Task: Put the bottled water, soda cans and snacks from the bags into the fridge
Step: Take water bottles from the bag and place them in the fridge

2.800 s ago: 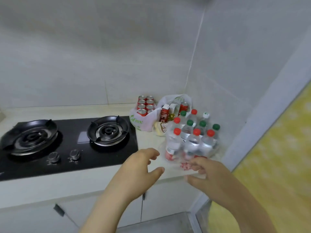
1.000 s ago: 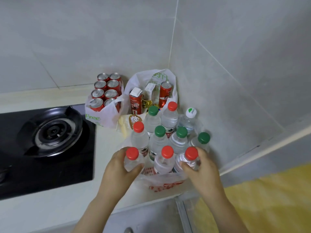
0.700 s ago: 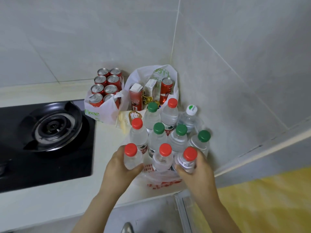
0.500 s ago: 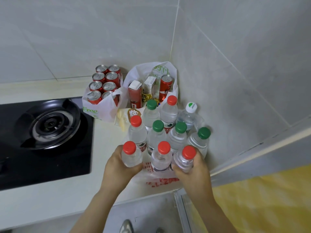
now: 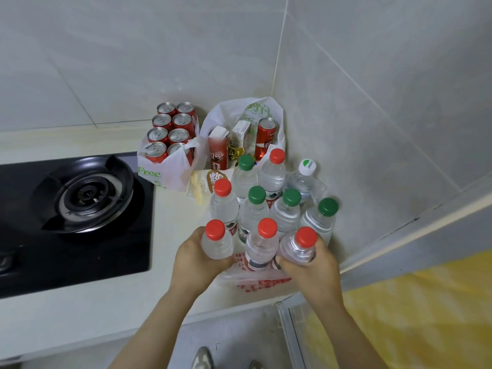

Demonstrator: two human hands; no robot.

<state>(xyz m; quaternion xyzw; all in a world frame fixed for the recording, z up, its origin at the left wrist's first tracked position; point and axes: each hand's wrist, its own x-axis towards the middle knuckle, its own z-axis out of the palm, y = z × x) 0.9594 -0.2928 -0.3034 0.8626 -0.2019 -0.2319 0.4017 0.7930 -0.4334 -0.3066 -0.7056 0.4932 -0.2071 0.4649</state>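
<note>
Gripping the front-left bottle (image 5: 217, 243) of water, the left hand (image 5: 195, 262) has its fingers and thumb curled round the clear body just under the red cap. The right hand (image 5: 311, 267) is wrapped the same way round the front-right bottle (image 5: 299, 249), which leans to the right. Between them stands the middle bottle (image 5: 262, 247), also red-capped; whether either hand touches it I cannot tell. All three sit in a clear bag (image 5: 262, 282) with red print, at the near edge of the table (image 5: 80, 310), in the corner by the tiled wall (image 5: 372, 129). Behind them the rest of the bottled water (image 5: 257, 209) stands packed close, with red caps, green caps and one white cap. Farther back, soda cans (image 5: 170, 129) fill a white bag (image 5: 162, 173). Beside it a second white bag (image 5: 239, 111) holds snacks (image 5: 218, 151) and a lone can (image 5: 265, 137). A black gas hob (image 5: 87, 193) lies to the left.
</note>
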